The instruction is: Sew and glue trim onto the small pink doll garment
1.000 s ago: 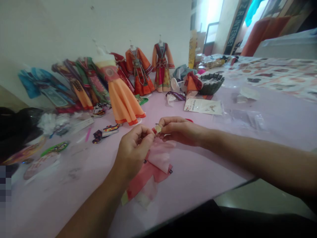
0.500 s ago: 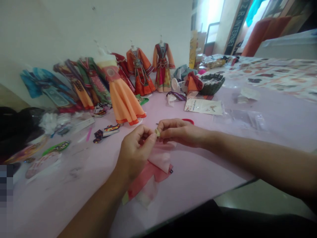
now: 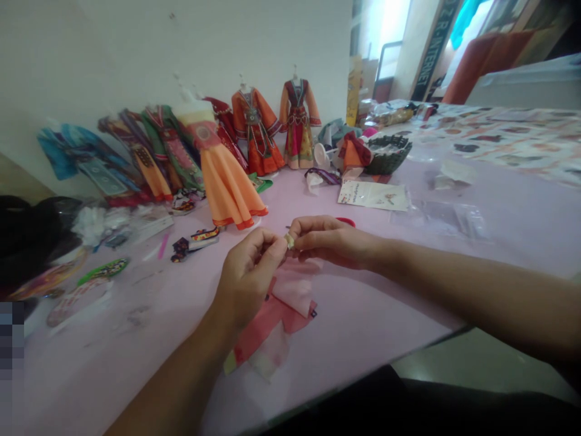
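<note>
Between the fingertips of both hands is a small pale-yellow piece of fabric (image 3: pixel 289 241). My left hand (image 3: pixel 252 272) pinches it from the left, thumb against forefinger. From the right, my right hand (image 3: pixel 331 241) is closed on its other side with curled fingers. Pink and red doll-size cloth (image 3: pixel 267 324) lies on the table below the hands, partly hidden by my left hand and wrist. Just behind my right hand shows a red handle (image 3: pixel 345 221), mostly covered.
Several small costumes on stands line the wall, the nearest an orange dress (image 3: pixel 229 181). A dark woven basket (image 3: pixel 388 154), a printed card (image 3: pixel 374 195) and clear plastic bags (image 3: pixel 454 218) lie behind my right arm. Patterned scraps (image 3: pixel 195 242) are at left.
Both hands stay nearly in place. The fingers have shifted slightly, and more of the pale-yellow piece shows between them. A little more red cloth shows beside my left hand.
</note>
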### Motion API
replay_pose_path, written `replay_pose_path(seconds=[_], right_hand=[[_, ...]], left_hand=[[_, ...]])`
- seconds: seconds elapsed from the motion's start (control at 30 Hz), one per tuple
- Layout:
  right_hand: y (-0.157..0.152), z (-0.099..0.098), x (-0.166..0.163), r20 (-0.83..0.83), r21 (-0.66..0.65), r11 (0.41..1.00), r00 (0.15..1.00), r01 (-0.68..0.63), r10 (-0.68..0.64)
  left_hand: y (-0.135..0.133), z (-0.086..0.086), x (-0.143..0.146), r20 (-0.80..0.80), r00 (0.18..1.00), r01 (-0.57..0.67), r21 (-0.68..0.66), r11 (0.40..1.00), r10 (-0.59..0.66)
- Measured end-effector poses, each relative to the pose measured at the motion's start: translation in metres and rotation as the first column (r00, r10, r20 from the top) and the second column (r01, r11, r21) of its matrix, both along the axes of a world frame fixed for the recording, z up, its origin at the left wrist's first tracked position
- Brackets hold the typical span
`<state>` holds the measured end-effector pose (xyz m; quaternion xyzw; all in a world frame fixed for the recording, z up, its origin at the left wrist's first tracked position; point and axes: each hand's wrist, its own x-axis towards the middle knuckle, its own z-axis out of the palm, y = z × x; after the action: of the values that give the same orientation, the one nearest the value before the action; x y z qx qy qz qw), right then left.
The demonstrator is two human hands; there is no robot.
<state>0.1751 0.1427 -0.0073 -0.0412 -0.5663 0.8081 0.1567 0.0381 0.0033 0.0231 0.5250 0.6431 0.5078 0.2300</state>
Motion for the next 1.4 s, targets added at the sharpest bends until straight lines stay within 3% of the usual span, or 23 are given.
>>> replay_pose_path(seconds=[0.97,1.17,1.4], right_hand=[[0.001,-0.002,0.000,0.004,0.104,0.994,1.000,0.019,-0.019],[0.002,0.000,-0.001,0.010,0.027,0.995,0.996,0.094,-0.094],[0.004,0.002,-0.003,-0.025,-0.130,0.983,0.991,0.129,-0.133]], left_hand=[[-0.003,0.000,0.000,-0.202,0.976,-0.077,-0.006,0.997,0.074],[-0.001,0.001,-0.002,-0.051,0.992,-0.113,-0.019,0.993,0.111],[0.004,-0.003,-0.013,0.010,0.982,-0.191,0.000,0.982,0.191]])
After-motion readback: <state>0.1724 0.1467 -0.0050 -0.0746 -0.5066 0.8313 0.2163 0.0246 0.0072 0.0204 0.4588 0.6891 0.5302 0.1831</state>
